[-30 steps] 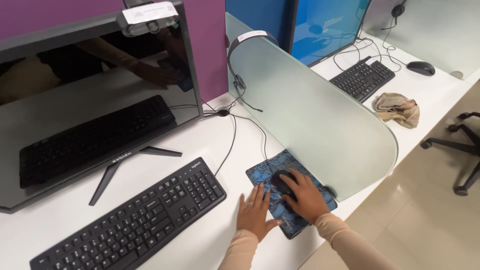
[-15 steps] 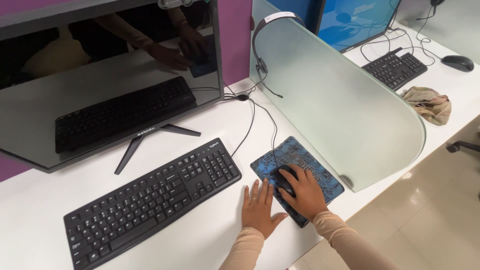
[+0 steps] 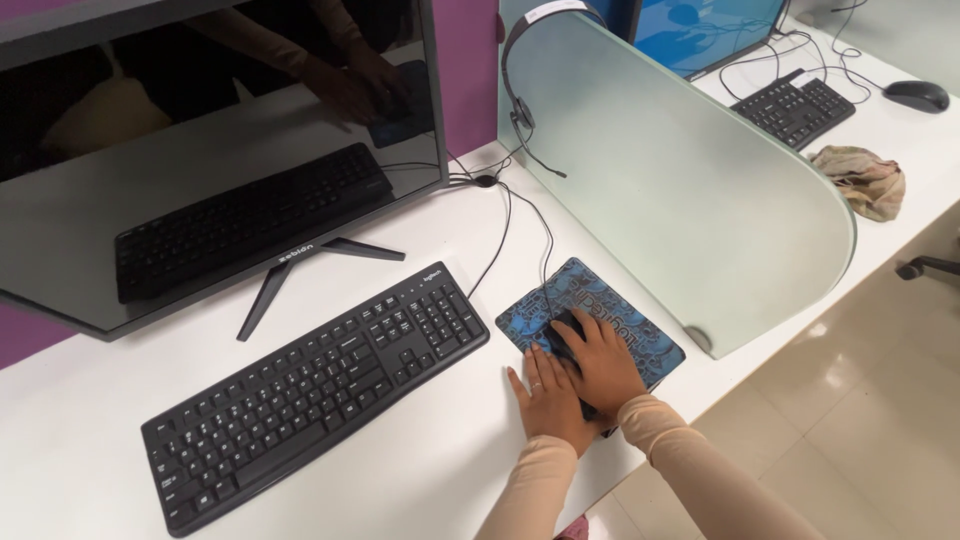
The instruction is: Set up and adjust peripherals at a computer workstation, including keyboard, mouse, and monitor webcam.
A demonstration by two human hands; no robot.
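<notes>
My right hand covers a black wired mouse that sits on a blue patterned mouse pad. Its fingers curl over the mouse's top. My left hand lies flat on the white desk just to the left, fingers apart, touching the pad's near-left edge and pressed against my right hand. The mouse cable runs from the pad toward the back of the desk.
A black keyboard lies left of the pad, in front of a dark monitor. A frosted divider with a headset hung on it stands right of the pad. Beyond it are another keyboard, mouse and a crumpled cloth.
The view has shifted, so the desk and the things on it sit further right in the picture. Both hands stay together at the mouse and the pad's edge.
</notes>
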